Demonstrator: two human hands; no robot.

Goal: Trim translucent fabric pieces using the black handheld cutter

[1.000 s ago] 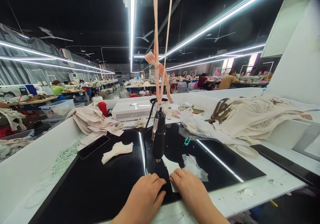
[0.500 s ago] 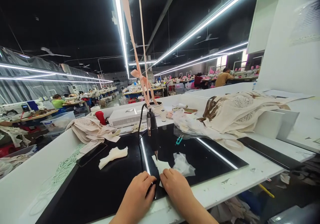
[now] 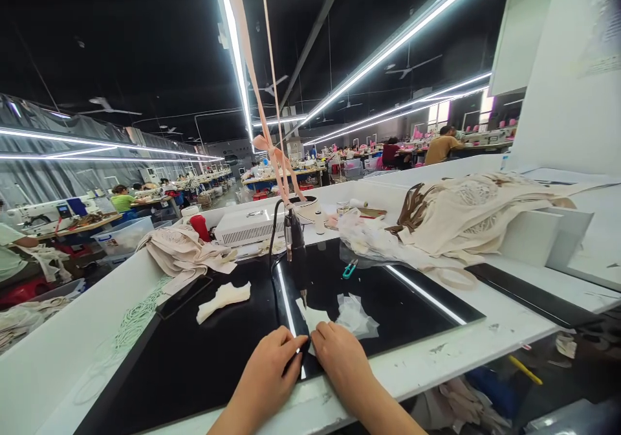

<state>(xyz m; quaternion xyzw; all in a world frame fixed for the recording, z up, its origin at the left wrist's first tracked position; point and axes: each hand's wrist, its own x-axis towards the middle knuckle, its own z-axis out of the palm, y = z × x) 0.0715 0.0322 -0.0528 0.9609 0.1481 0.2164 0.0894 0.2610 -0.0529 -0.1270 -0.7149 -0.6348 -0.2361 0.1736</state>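
At lower centre, the left hand (image 3: 272, 373) and right hand (image 3: 342, 364) lie side by side on the black mat (image 3: 194, 357), fingertips pressing down a small white fabric piece (image 3: 315, 318). The piece runs from the fingertips up-frame toward the tip of the hanging black tool (image 3: 295, 263). It looks thin, pale and flat; whether either hand pinches it, I cannot tell.

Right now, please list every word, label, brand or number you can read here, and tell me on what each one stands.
None can be read.
Paper sheet on the white panel: print blurred.
Label on the clear plastic bin: too small.
White machine box: no legible marking.
Both hands rest at the small white fabric piece, which is unmarked.
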